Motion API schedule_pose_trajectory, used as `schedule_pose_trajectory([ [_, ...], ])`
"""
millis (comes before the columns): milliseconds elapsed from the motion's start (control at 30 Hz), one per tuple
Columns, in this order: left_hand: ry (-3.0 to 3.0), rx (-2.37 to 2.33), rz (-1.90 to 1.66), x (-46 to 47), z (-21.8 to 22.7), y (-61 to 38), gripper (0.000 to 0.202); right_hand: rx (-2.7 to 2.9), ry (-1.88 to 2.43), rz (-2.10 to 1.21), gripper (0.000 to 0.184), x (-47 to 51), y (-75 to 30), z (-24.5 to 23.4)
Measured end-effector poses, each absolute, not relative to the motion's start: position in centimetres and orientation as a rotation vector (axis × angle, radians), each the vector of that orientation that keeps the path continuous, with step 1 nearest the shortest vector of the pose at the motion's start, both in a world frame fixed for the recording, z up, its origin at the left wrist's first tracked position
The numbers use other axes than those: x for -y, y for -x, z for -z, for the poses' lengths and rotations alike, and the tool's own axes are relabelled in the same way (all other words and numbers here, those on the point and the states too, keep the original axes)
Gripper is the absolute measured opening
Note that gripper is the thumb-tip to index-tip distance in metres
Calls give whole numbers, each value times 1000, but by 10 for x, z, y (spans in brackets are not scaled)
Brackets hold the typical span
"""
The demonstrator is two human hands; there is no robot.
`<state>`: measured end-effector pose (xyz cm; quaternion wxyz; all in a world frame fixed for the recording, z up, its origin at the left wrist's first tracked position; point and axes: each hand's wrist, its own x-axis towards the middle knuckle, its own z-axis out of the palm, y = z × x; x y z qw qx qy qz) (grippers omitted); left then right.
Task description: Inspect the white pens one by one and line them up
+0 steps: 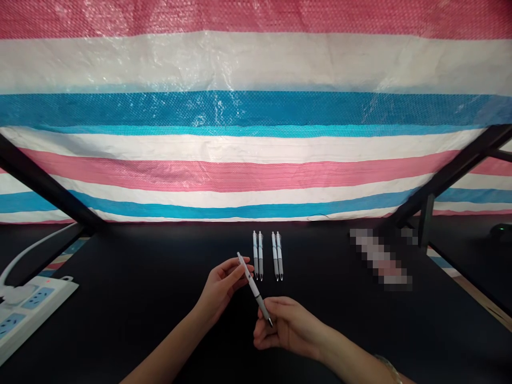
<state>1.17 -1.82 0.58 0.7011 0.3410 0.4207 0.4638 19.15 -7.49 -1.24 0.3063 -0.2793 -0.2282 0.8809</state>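
left hand (224, 282): fingers partly behind pen (254, 289) | object (380, 258): pixelated (unidentifiable) | power strip (50, 301): cut, left edge

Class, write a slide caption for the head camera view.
The left hand and right hand hold one pen over a black table, with two pairs of pens lying beyond.

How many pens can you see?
5: one pen held by the left hand and right hand, a left pair and a right pair on the black table. The pixelated patch could hide more.

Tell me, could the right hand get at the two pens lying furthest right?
Probably yes: nothing visible blocks the way to those pens, though the right hand holds one end of another pen.
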Motion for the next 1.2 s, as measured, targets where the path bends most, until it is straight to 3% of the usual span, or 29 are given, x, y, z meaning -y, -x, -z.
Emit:
schedule_pose_trajectory([
  [767, -737, -940, -1035, 17, -6, -13, 26, 683, 795, -2306, 27, 75, -195, 5],
  [933, -730, -932, -1041, 17, -6, -13, 24, 740, 830, -2398, 37, 75, -196, 9],
  [1067, -724, -926, -1034, 18, -6, -13, 22, 773, 872, -2352, 30, 75, -194, 11],
  [1200, -739, -913, -1030, 19, -5, -14, 21, 753, 957, -2338, 36, 74, -193, 10],
])
